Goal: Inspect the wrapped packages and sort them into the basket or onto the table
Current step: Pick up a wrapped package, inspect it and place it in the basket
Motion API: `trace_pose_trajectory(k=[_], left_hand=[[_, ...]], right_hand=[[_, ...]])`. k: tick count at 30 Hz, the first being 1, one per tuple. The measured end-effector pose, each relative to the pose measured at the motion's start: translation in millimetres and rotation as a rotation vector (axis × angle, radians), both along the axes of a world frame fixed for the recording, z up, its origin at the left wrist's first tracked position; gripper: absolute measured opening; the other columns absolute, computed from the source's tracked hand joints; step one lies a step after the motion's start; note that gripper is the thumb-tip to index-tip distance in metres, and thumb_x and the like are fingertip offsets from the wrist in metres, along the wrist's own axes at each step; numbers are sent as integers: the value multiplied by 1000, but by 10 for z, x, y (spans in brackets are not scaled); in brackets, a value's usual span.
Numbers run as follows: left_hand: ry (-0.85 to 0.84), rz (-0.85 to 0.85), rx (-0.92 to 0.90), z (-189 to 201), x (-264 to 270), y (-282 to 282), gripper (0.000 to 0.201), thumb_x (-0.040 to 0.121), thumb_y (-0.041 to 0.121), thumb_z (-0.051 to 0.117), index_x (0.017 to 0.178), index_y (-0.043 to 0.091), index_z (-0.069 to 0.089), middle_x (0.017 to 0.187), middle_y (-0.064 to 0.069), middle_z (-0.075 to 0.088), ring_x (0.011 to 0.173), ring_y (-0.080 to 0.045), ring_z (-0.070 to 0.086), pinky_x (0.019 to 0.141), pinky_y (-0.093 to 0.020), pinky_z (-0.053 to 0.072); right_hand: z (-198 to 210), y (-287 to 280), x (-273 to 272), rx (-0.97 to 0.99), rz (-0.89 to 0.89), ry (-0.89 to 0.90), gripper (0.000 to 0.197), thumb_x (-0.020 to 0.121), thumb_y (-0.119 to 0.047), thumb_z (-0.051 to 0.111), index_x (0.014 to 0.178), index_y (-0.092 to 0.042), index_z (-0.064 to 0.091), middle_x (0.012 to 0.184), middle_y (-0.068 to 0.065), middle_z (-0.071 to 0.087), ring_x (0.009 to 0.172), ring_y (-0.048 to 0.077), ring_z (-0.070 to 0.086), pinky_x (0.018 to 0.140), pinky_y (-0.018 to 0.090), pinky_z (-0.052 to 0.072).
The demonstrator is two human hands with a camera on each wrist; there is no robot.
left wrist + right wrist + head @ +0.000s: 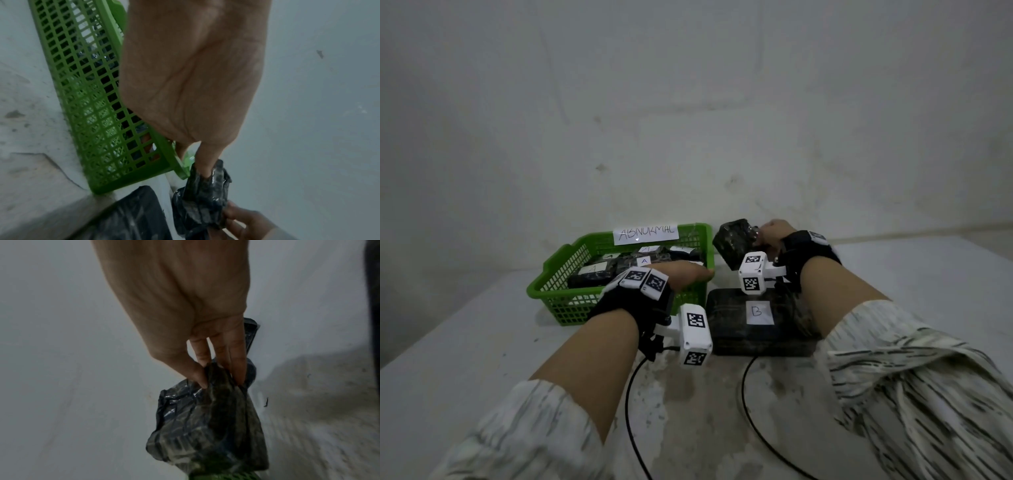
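A green mesh basket [558,270] with a paper sign reading ABNORMAL [646,233] holds several black wrapped packages [599,270] with white "A" labels. My right hand [774,233] holds one crumpled black wrapped package [732,243] in the air just right of the basket. In the right wrist view its fingers [201,353] pinch the wrap at the top of this package [205,421]. My left hand [688,275] lies flat over the basket's right front corner, fingers straight. In the left wrist view one fingertip [205,164] meets the held package [201,194].
A large flat black package with a white "B" label [729,329] lies on the table in front of the right hand, right of the basket. Two black cables [630,411] run across the pale stained table [482,342] toward me. A bare wall stands close behind.
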State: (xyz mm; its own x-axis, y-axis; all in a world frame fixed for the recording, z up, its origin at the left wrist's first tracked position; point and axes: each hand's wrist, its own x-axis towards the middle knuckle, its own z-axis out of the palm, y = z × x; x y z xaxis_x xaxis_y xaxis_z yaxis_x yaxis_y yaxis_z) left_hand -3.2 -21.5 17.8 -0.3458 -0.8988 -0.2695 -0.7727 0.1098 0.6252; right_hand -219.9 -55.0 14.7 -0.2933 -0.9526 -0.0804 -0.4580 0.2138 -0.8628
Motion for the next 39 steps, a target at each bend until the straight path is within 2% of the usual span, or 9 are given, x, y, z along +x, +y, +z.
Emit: trace_pose_trajectory(k=[5, 10, 13, 17, 20, 23, 27, 32, 39], left_hand=[[236, 77, -61, -42, -53, 85, 60, 97, 49, 37, 146, 15, 29, 150, -15, 34, 135, -32, 36, 114, -41, 29], [791, 108, -78, -51, -33, 129, 63, 96, 41, 45, 148, 31, 11, 151, -12, 32, 136, -31, 33, 96, -36, 36], [949, 37, -6, -16, 51, 145, 54, 92, 45, 51, 140, 42, 26, 148, -10, 39, 133, -29, 40, 98, -41, 42], [1071, 89, -44, 53, 208, 173, 36, 93, 22, 57, 128, 17, 51, 120, -12, 60, 94, -21, 62, 66, -30, 54], [1065, 97, -137, 47, 312, 178, 36, 89, 13, 62, 124, 11, 52, 101, -8, 63, 80, -18, 63, 58, -24, 55], [1018, 118, -232, 31, 354, 185, 30, 86, 12, 67, 114, 13, 57, 99, -8, 63, 84, -22, 63, 73, -34, 56], [1014, 87, -319, 31, 384, 236, 34, 81, 9, 72, 111, 12, 58, 101, -7, 63, 81, -18, 65, 76, -32, 55], [1013, 49, -291, 6, 358, 291, 34, 87, 17, 65, 120, 14, 56, 114, -7, 60, 91, -19, 64, 82, -35, 56], [1052, 39, -193, -58, 367, 359, 34, 94, 21, 56, 126, 9, 53, 121, -12, 62, 110, -26, 61, 92, -41, 52]], right_hand=[[86, 301, 201, -230, -48, -384, 30, 91, 10, 40, 77, -14, 52, 74, 11, 53, 64, 23, 53, 60, 34, 48], [120, 665, 473, -165, 208, -522, 28, 95, 9, 39, 105, -16, 50, 83, 13, 58, 63, 21, 59, 45, 26, 53], [99, 776, 604, -109, 312, -493, 37, 96, 8, 40, 119, -20, 48, 93, 17, 61, 70, 25, 63, 50, 28, 56], [150, 899, 773, -65, 253, -522, 36, 100, -32, 46, 127, -10, 57, 127, 19, 61, 99, 29, 61, 73, 38, 58], [183, 986, 857, -3, 367, -666, 68, 93, -67, 26, 118, -15, 62, 116, 12, 67, 105, 27, 64, 75, 43, 58], [167, 1035, 993, 2, 457, -546, 77, 83, -78, 31, 129, -22, 56, 125, 7, 65, 114, 27, 63, 83, 48, 55], [96, 1029, 1159, -145, 263, -484, 65, 88, -60, 53, 140, -26, 33, 135, 4, 52, 109, 25, 62, 76, 48, 58], [50, 1054, 1248, -260, 190, -498, 38, 102, -42, 35, 132, -20, 43, 127, 9, 57, 110, 30, 62, 78, 48, 56], [40, 1103, 1273, -287, 228, -541, 39, 99, -38, 48, 134, -21, 44, 124, 5, 60, 108, 26, 63, 69, 40, 57]])
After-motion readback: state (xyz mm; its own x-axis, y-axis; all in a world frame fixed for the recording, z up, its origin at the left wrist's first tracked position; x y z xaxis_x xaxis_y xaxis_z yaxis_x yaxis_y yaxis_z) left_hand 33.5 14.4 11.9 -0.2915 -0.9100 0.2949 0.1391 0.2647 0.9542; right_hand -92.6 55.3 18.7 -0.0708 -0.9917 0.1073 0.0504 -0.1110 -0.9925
